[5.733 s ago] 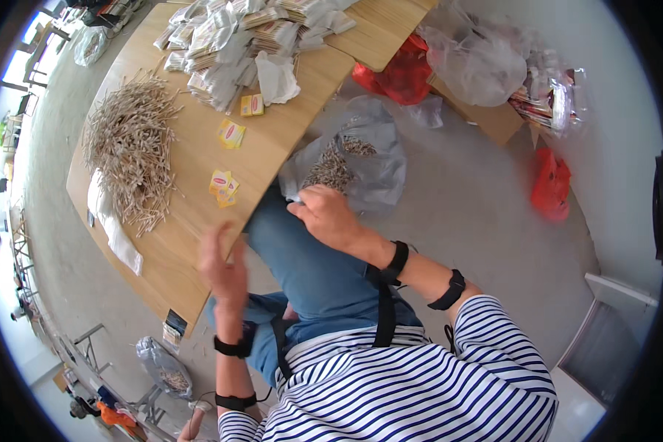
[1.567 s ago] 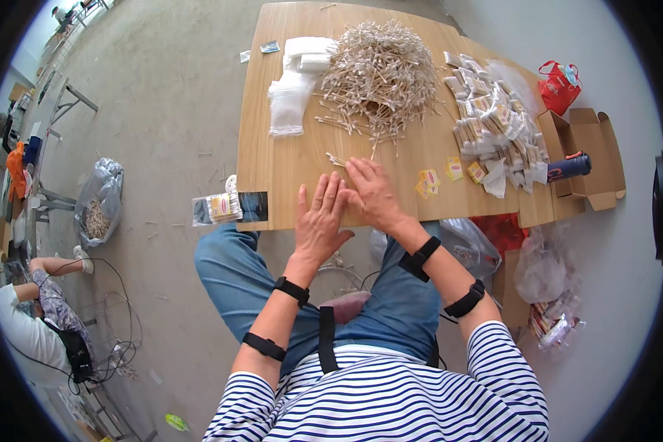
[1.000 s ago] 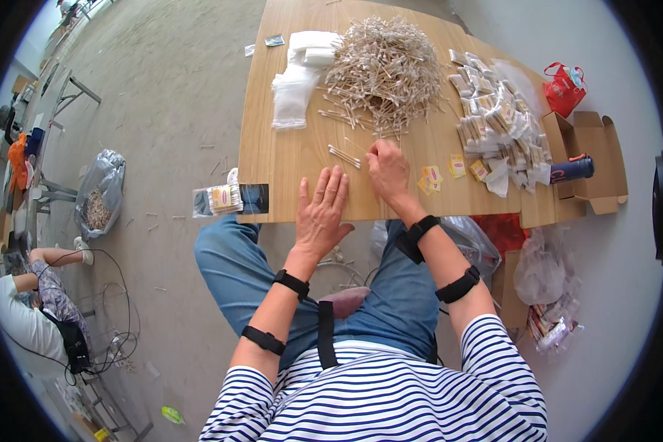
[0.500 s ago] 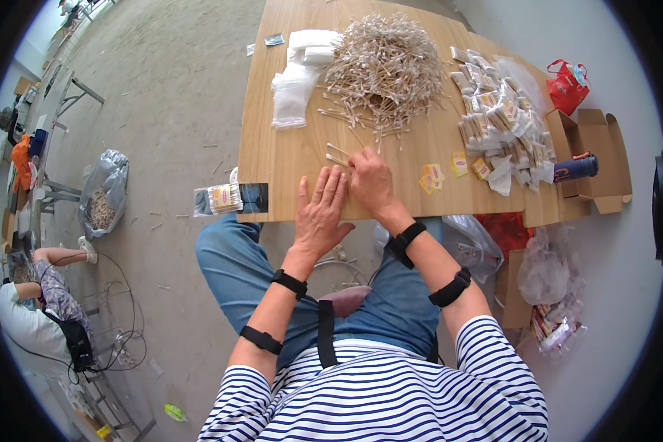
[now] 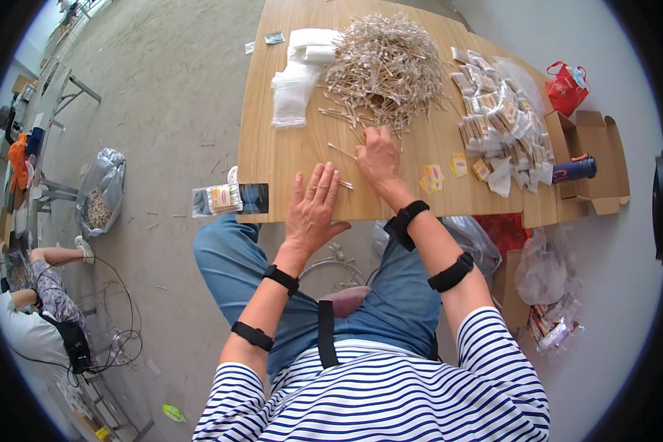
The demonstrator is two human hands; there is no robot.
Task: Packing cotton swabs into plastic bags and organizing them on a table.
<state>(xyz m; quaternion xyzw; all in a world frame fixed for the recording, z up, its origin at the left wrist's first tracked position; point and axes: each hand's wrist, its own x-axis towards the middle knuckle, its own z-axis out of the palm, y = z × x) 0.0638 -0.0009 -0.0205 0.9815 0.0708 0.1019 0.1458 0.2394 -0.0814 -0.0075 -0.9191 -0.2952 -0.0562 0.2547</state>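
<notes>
My left hand point(image 5: 311, 205) lies flat near the table's front edge, fingers stretched out. White tips of cotton swabs point(image 5: 346, 185) stick out beside its fingertips; the rest is hidden under the hand. My right hand point(image 5: 380, 160) is closed, fingertips pinched at the near edge of a big heap of cotton swabs point(image 5: 387, 62). What it pinches is mostly covered, but swabs lie right at its fingertips. A single swab point(image 5: 342, 151) lies on the table between the hands, one end near my right thumb.
Clear plastic bags point(image 5: 290, 96) lie left of the heap. Filled swab packets point(image 5: 501, 110) are piled at right, near small yellow cards point(image 5: 432, 177). One packet point(image 5: 223, 199) sits at the left edge. Beyond the pile are an open carton point(image 5: 600, 147), dark bottle point(image 5: 574, 169) and red bag point(image 5: 566, 87).
My right hand has moved away from me to the heap's near edge. My left hand has slid slightly left and toward me, and swab tips now show beside its fingers.
</notes>
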